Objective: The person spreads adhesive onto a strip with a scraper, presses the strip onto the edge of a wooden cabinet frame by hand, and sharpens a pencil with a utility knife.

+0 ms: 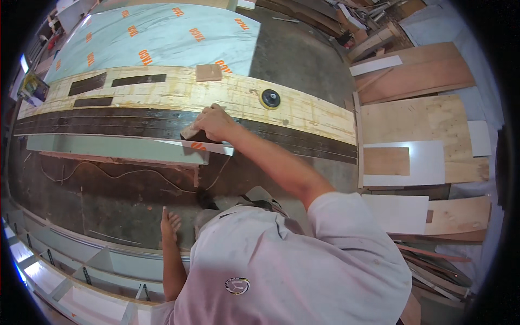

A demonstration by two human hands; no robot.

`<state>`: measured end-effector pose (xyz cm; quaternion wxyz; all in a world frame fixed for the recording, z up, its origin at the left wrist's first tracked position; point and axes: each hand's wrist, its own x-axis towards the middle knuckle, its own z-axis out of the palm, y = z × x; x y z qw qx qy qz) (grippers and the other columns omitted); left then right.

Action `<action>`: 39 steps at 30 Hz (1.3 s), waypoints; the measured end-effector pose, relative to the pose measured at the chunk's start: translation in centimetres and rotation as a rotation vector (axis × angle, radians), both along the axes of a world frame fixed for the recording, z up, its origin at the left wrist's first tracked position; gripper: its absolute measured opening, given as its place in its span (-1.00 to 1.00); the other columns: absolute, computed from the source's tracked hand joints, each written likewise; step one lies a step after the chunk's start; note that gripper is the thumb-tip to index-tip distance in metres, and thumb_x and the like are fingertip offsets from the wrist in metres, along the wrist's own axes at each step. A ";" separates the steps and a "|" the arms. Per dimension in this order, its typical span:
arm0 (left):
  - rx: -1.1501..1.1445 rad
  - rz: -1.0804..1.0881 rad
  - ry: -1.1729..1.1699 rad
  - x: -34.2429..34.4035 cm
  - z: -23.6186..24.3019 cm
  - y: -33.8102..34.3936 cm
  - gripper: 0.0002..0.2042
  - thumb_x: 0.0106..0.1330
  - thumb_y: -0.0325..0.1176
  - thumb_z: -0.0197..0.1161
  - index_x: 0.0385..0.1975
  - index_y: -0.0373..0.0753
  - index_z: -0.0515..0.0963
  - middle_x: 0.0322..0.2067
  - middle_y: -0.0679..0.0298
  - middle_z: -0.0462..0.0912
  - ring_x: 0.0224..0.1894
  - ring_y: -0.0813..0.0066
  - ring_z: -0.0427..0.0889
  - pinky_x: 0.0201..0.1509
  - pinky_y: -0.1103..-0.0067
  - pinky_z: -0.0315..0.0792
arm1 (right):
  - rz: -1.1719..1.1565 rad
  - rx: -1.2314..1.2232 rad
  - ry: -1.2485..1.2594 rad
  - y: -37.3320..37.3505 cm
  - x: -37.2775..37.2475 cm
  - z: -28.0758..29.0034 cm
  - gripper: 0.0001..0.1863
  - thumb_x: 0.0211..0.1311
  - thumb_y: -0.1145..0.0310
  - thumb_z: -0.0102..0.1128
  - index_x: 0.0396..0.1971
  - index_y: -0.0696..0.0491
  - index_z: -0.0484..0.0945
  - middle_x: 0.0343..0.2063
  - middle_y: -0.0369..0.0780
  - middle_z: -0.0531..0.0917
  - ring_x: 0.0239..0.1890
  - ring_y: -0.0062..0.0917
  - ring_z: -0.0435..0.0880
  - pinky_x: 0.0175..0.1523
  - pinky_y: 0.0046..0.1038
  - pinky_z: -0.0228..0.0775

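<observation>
Head view gave me a long, streaky yellow wooden bench point(238, 89) bearing long dark brown strips point(108, 122) along its near side. Well apart from it, the left hand point(171, 222) hung wide and loose. The right hand point(214, 123), left of a round black-and-yellow disc point(270, 98), curled narrow around a small tan block point(189, 131) upon the strips.

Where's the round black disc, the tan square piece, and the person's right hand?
Round black disc point(270, 98): head view, on its middle.
Tan square piece point(209, 73): head view, on its flat top.
Right hand point(216, 123): head view, on its back.
</observation>
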<state>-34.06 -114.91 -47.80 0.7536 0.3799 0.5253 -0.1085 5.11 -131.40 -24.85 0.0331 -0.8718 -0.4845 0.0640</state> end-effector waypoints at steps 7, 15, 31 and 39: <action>0.199 -0.044 0.164 -3.1 -2.7 -1.7 -0.45 0.26 0.29 0.22 -0.27 -0.19 0.51 -0.50 0.36 0.53 -0.53 0.58 0.49 -0.52 0.61 0.37 | 0.395 -0.066 0.196 -11.8 5.4 -1.2 -0.51 -0.07 0.46 0.17 -0.07 -0.21 0.75 0.07 -0.41 0.67 0.24 -0.46 0.48 0.32 -0.26 0.17; 0.301 0.066 0.261 -1.7 -1.9 -10.5 -0.45 0.23 0.28 0.26 -0.28 -0.18 0.53 -0.54 0.40 0.51 -0.58 0.61 0.45 -0.55 0.65 0.29 | 0.454 -0.116 0.216 -33.6 8.0 -0.2 -0.66 -0.01 0.37 0.24 -0.18 -0.21 0.78 0.02 -0.42 0.70 0.18 -0.45 0.51 0.33 -0.25 0.16; 0.259 -0.182 0.343 -1.1 -3.6 -38.1 -0.32 0.25 0.20 0.28 0.10 -0.32 0.49 -0.19 0.12 0.64 -0.31 0.29 0.61 -0.23 0.35 0.52 | 0.268 -0.151 0.275 -72.3 8.5 -0.2 -0.64 0.08 0.32 0.26 -0.10 -0.32 0.75 0.11 -0.42 0.65 0.28 -0.43 0.43 0.40 -0.18 0.06; 0.364 -0.113 0.403 -0.4 -1.9 -40.4 -0.38 0.28 0.04 0.33 0.15 -0.33 0.43 -0.21 0.09 0.65 -0.39 0.29 0.61 -0.35 0.38 0.50 | 0.149 -0.155 0.236 -81.7 7.7 0.0 -0.67 0.07 0.31 0.28 -0.12 -0.24 0.75 0.08 -0.38 0.65 0.27 -0.39 0.42 0.39 -0.17 0.07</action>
